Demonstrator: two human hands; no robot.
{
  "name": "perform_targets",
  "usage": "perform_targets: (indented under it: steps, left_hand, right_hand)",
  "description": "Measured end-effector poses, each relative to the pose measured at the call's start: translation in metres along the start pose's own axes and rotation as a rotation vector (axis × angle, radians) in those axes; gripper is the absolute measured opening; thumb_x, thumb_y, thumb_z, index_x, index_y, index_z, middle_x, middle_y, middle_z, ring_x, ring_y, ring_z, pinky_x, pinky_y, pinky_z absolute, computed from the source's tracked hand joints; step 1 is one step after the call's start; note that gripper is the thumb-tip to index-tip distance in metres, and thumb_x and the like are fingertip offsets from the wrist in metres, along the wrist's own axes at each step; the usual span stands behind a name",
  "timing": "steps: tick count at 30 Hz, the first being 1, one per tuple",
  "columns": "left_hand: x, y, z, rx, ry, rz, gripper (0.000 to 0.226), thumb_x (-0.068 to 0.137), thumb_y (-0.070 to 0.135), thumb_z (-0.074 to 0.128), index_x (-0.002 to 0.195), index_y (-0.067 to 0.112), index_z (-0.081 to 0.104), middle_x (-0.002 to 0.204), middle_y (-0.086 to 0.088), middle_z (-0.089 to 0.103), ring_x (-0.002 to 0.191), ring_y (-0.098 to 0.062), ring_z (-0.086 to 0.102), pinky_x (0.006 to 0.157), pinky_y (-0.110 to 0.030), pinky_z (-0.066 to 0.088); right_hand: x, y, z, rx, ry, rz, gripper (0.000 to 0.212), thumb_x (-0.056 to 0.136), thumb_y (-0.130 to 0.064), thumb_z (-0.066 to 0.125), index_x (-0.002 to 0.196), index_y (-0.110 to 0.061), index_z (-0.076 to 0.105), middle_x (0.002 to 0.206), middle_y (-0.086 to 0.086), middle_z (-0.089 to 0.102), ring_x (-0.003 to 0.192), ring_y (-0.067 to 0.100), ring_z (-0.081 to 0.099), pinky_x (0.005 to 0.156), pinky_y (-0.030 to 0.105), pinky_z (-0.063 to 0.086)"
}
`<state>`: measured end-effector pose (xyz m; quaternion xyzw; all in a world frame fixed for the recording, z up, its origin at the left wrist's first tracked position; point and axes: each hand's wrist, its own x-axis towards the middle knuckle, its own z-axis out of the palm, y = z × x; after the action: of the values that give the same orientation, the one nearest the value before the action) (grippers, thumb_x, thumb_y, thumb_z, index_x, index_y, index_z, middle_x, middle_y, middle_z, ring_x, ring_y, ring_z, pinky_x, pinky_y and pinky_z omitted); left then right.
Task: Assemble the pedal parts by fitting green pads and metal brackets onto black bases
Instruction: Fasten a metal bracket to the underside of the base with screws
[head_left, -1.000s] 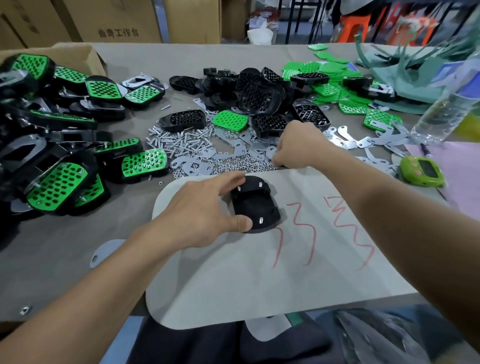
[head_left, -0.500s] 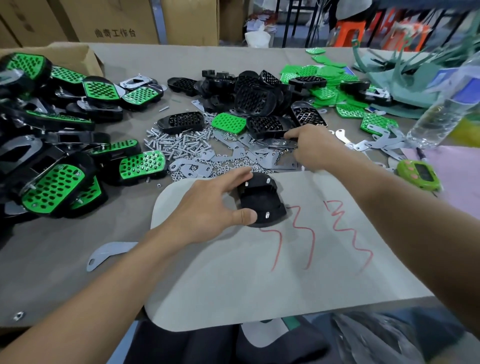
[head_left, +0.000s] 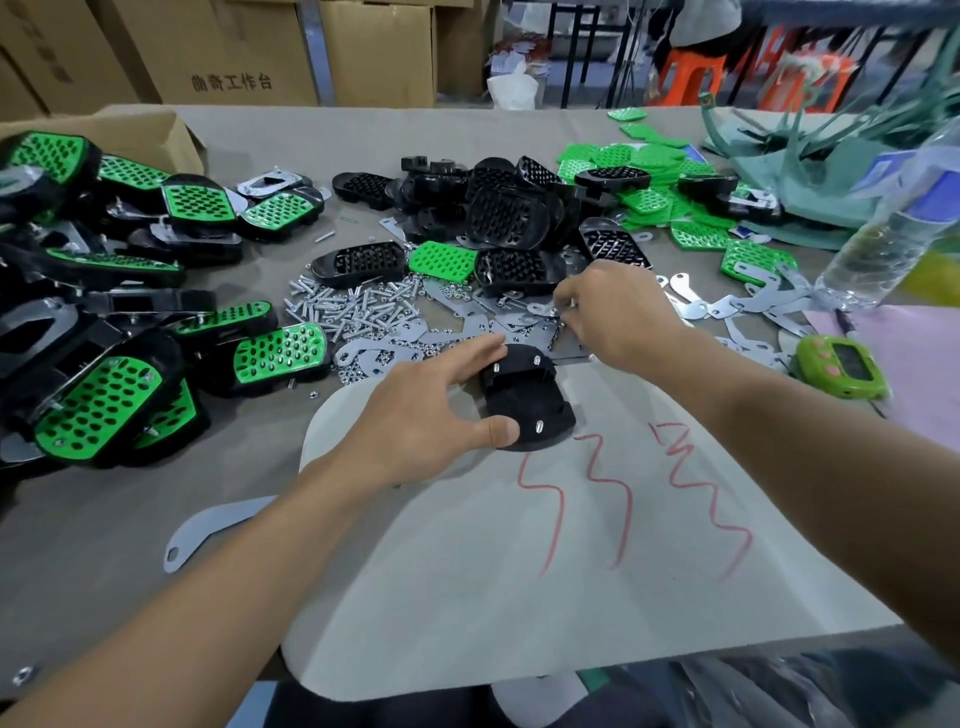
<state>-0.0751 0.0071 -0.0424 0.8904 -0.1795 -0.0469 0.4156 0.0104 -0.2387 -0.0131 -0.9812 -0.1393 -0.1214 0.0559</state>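
Note:
A black base (head_left: 524, 405) lies underside up on a grey mat (head_left: 519, 597), with three screw ends sticking up from it. My left hand (head_left: 415, 421) grips its left side between thumb and forefinger. Just beyond it, my right hand (head_left: 618, 317) reaches into the heap of metal brackets (head_left: 467, 325), its curled fingertips pinching one bracket at the heap's right part. Loose green pads (head_left: 639, 166) lie at the far right, and one green pad (head_left: 441, 262) sits near the bare black bases (head_left: 501, 213).
Assembled green-and-black pedals (head_left: 104, 400) are heaped along the left. Screws (head_left: 353, 312) and nuts are scattered by the brackets. A plastic bottle (head_left: 883, 244) and a green timer (head_left: 841, 366) stand at the right. A lone bracket (head_left: 208, 530) lies near left.
My right hand has shifted right and farther back, from the nuts near the mat's edge into the bracket heap. My left hand keeps its hold on the black base.

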Motion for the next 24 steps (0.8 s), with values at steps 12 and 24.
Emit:
perform_targets:
  steps: [12,24]
  left_hand:
    - [-0.001,-0.001,0.003,0.012,0.035,0.030,0.096,0.065,0.063,0.081,0.151,0.043,0.044,0.136,0.041,0.054,0.128,0.023,0.044,0.112,-0.023,0.036]
    - [-0.005,0.003,0.002,0.092,0.024,-0.008,0.096,0.061,0.073,0.070,0.150,0.055,0.038,0.138,0.045,0.050,0.138,-0.012,0.049,0.115,-0.046,0.038]
  right_hand:
    - [-0.052,-0.026,-0.016,1.439,0.308,0.773,0.019,0.085,0.004,0.064,0.074,-0.010,0.071,0.057,0.008,0.067,0.053,0.022,0.068,0.054,0.026,0.056]
    - [-0.072,0.004,-0.038,1.032,0.033,0.711,0.009,0.082,-0.005,0.066,0.085,-0.010,0.073,0.061,0.010,0.070,0.050,0.019,0.066,0.047,0.023,0.048]
